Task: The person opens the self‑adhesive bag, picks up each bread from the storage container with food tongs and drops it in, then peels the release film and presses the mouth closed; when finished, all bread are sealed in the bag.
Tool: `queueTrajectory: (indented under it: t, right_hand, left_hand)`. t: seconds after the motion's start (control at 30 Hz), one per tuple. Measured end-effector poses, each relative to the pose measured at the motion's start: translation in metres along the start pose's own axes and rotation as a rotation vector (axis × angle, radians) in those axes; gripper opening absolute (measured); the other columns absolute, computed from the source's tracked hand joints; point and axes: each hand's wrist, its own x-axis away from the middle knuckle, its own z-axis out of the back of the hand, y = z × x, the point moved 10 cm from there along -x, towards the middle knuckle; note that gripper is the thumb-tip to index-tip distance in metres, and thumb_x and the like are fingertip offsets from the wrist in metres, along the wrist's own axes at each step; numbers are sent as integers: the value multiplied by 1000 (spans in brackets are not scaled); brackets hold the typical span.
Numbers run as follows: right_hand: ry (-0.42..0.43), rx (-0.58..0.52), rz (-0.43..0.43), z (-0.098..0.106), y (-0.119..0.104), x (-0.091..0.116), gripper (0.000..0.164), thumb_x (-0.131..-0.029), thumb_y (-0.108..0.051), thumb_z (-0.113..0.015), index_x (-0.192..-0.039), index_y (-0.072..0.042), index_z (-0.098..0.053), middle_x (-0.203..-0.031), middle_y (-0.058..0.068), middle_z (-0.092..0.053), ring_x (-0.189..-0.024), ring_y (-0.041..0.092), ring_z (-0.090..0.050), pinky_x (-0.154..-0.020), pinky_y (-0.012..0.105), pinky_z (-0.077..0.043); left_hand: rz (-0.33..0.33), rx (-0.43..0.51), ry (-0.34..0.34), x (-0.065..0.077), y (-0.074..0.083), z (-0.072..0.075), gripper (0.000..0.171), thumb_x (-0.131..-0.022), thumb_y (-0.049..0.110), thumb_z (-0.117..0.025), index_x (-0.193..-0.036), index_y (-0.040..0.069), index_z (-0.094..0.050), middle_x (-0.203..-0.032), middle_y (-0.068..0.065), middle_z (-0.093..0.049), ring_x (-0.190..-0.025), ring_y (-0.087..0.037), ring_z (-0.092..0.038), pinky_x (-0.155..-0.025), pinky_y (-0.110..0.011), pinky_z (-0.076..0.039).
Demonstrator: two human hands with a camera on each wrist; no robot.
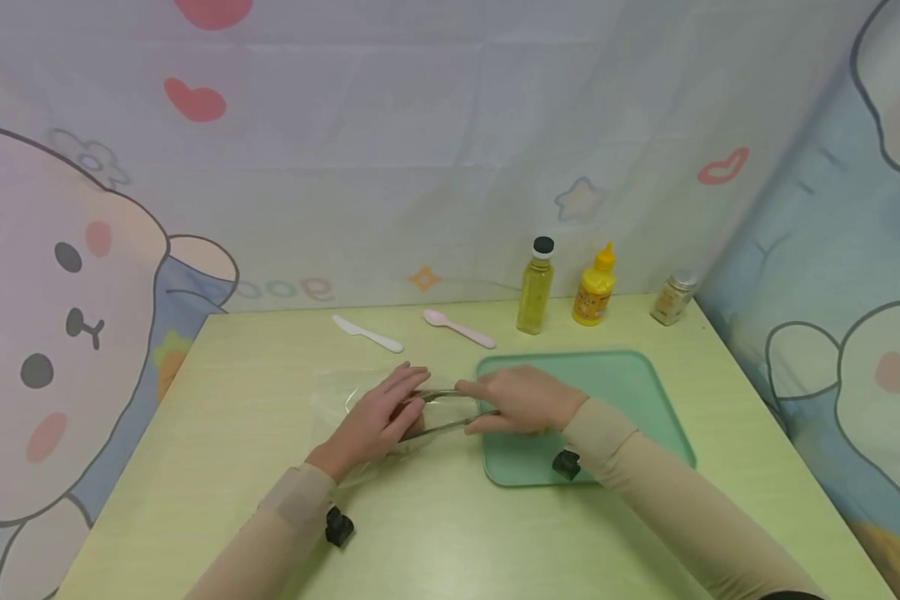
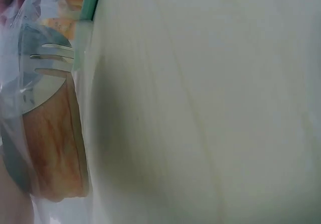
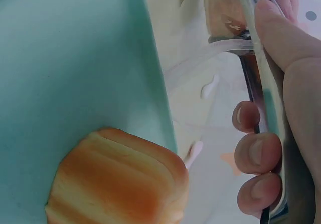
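Note:
My right hand (image 1: 528, 398) grips metal tongs (image 1: 447, 427), thumb on one arm and curled fingers on the other. The tongs' fork-shaped end lies against a browned piece of bread (image 2: 55, 148) inside a clear plastic bag (image 1: 332, 400). My left hand (image 1: 375, 421) holds the bag around the bread, fingers on the far side and thumb on the near side, overlapping the tongs' tips in the head view. Below the right hand, another golden bread piece (image 3: 120, 179) rests on the green tray (image 1: 645, 396); the hand mostly hides it in the head view.
A white plastic knife (image 1: 367, 334) and a pink spoon (image 1: 461, 328) lie behind the bag. Along the back stand an oil bottle (image 1: 535, 292) with a black cap, a yellow squeeze bottle (image 1: 593, 292) and a small jar (image 1: 672, 300). A printed cloth hangs behind the table.

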Motion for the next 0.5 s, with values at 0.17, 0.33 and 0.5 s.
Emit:
queueTrajectory:
  t: [0.17, 0.33, 0.5]
  right_hand:
    - [8, 5, 25, -2, -5, -2, 60, -99, -61, -64, -137, -13, -63, -81, -6, -60, -67, 6, -53, -65, 29, -54]
    - [-1, 15, 22, -5, -6, -8, 59, -99, -63, -62, -131, -13, -62, -78, -8, -56, -67, 7, -54, -62, 30, -52]
    - [-22, 1, 7, -9, -8, -13, 61, -99, -64, -61, -133, -13, -62, -84, -4, -64, -71, 10, -59, -63, 31, -53]
  left_hand:
    - [-67, -25, 23, 1, 5, -1, 37, -108, 18, -58, -143, 8, -65, -153, -10, -57, -151, -40, -40, -119, -60, -38]
    - [-111, -22, 63, 0, 11, 1, 34, -107, 15, -58, -139, 9, -68, -149, -8, -61, -148, -41, -46, -117, -65, -38]
    - [-118, -6, 66, -1, 14, 0, 35, -108, 16, -56, -141, 11, -66, -148, -7, -62, -147, -40, -47, -115, -69, -37]
